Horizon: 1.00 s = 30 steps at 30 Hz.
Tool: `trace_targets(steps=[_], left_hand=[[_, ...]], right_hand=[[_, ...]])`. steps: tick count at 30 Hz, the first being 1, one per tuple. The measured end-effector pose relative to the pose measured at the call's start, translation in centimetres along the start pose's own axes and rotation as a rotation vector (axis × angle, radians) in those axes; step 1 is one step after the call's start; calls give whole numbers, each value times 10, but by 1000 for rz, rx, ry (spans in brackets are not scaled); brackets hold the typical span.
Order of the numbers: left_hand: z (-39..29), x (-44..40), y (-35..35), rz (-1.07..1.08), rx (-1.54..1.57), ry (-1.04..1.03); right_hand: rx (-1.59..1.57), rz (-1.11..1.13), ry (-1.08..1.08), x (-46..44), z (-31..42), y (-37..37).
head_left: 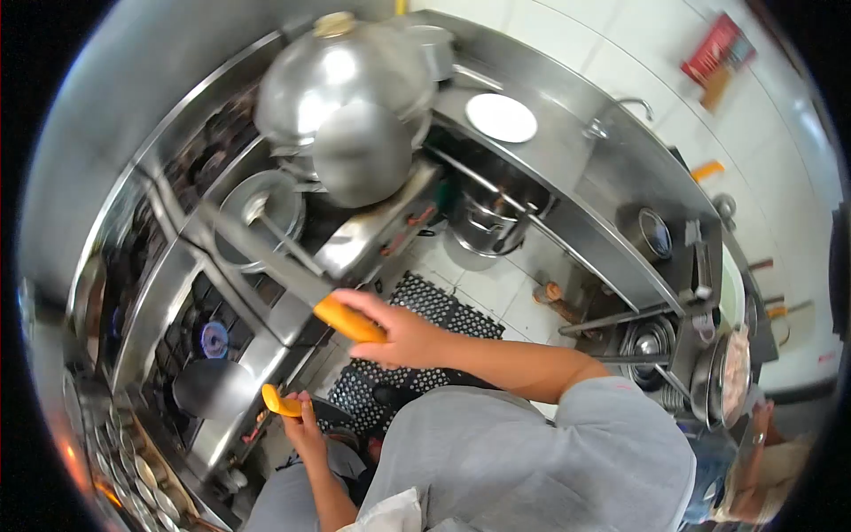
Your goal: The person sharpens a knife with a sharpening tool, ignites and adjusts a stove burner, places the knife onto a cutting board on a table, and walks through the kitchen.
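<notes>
Gripping long, orange-handled metal tool (310, 289): right hand (406, 335), shaft (275, 259) projecting beyond grip | clasping stubby yellow-orange handle (278, 402): left hand (305, 429) | red rectangular wall item (712, 44): any print blurring

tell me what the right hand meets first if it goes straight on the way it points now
Past the orange handle it grips, the right hand would probably meet the stove's steel front first; depth is unclear, so it might pass above it.
</notes>
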<state>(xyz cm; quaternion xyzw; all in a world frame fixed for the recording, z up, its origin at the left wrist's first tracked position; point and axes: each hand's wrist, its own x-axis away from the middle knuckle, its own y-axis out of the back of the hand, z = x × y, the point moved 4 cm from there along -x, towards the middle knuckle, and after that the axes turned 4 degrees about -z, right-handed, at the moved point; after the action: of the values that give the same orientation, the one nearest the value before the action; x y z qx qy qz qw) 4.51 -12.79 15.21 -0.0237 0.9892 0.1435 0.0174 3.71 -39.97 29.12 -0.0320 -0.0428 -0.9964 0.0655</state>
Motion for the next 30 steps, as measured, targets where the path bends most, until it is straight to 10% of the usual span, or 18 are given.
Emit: trace_targets(steps=[9,17,30], left_hand=[[-159,35,-298,525,-322,-522],[-184,40,-584,755,-409,-1139],[-159,33,-670,689,-845,-1264]], right_hand=[[-215,-740,-104,250,-98,253],[-395,-1018,-382,385,-173,325],[-260,-867,-465,369,-197,364]])
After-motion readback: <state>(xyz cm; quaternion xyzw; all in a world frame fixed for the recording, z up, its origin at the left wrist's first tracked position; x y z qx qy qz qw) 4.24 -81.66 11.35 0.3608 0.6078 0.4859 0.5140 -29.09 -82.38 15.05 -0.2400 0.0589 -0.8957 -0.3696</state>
